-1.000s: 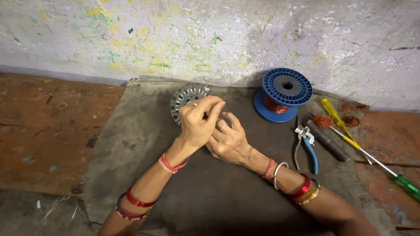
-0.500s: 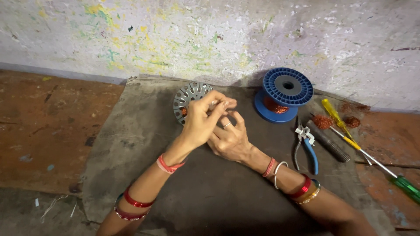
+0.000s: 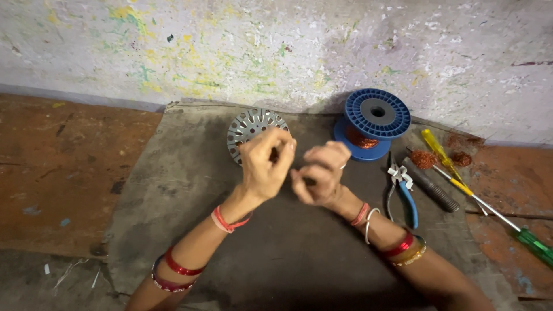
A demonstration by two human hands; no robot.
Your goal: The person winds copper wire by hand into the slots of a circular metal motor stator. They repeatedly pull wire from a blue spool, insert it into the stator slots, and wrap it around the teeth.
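Hovering above a dark grey mat (image 3: 173, 190), the left hand (image 3: 264, 164) and the right hand (image 3: 319, 173) are raised close together, fingers curled inward with the fingertips pinched. Each grip is narrow, but whether anything thin is held between the fingers cannot be told; the hands are slightly blurred. Just behind the left hand lies a round metal disc with slots around its rim (image 3: 249, 128), partly hidden by the knuckles. Behind the right hand stands a blue spool (image 3: 371, 122) wound with copper wire. To the right of the right forearm lie blue-handled pliers (image 3: 403, 193), a dark rod (image 3: 432, 185), a yellow-handled screwdriver (image 3: 438, 151) and a green-handled screwdriver (image 3: 533, 245), with small tangles of copper wire (image 3: 423, 159) near them. Both wrists carry red bangles. The mat rests on a worn reddish floor (image 3: 63, 173) against a paint-splattered wall (image 3: 276, 52).
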